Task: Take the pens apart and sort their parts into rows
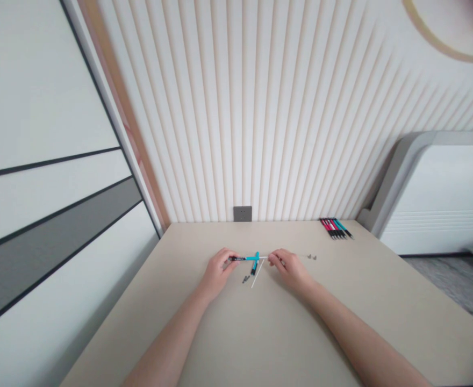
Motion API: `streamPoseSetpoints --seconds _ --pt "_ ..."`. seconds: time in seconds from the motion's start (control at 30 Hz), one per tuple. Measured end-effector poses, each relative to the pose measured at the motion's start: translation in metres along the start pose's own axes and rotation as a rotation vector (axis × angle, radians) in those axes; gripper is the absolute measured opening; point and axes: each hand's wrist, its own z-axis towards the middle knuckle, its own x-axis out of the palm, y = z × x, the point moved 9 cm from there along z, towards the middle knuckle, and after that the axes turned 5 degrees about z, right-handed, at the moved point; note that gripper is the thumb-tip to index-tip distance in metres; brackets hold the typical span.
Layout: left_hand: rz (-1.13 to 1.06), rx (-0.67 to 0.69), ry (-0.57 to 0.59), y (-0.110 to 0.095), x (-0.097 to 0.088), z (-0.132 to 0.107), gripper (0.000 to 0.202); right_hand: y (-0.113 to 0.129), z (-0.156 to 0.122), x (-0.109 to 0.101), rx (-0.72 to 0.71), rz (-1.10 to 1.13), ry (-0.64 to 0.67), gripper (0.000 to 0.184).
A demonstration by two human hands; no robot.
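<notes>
Pen parts being handled over a table, head view. The black section of a blue-and-black pen body is being gripped by the closed fingers of the left hand, above the middle of the table. A white rod is being held in line with the blue end of the body, apparently pinched by the closed fingertips of the right hand. The work is being judged as partway along: body and rod are being kept aligned, while a second blue piece, a thin white stick, small dark parts and small metallic parts are lying loose and not yet joined. A row of pens, seemingly whole, is lying near the far right corner. The rod's far end is being hidden by the right fingers; whether its near end is being inserted or withdrawn cannot be told. The identity of the small parts is being obscured by their size, and both forearms are being cut off by the lower edge.
</notes>
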Motion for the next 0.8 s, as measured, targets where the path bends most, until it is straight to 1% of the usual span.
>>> streamPoseSetpoints --seconds 0.27,0.4,0.57,0.7,0.8 --pt "-0.023 -0.028 0.001 0.002 0.002 -0.001 0.009 -0.001 -0.001 0.004 0.058 0.022 0.045 0.041" --pt "0.002 -0.022 0.003 0.002 0.003 -0.001 0.009 0.000 -0.001 0.003 0.032 0.025 0.040 0.038" --pt "0.030 -0.038 -0.027 0.004 -0.001 0.000 0.011 0.005 -0.002 0.004 -0.024 -0.006 0.048 0.037" --pt "0.010 -0.058 -0.037 0.007 -0.003 0.001 0.014 0.008 -0.002 0.003 -0.033 -0.018 0.062 0.037" --pt "0.012 -0.067 -0.041 0.008 -0.003 0.001 0.014 0.007 -0.002 0.001 -0.023 -0.008 0.041 0.035"
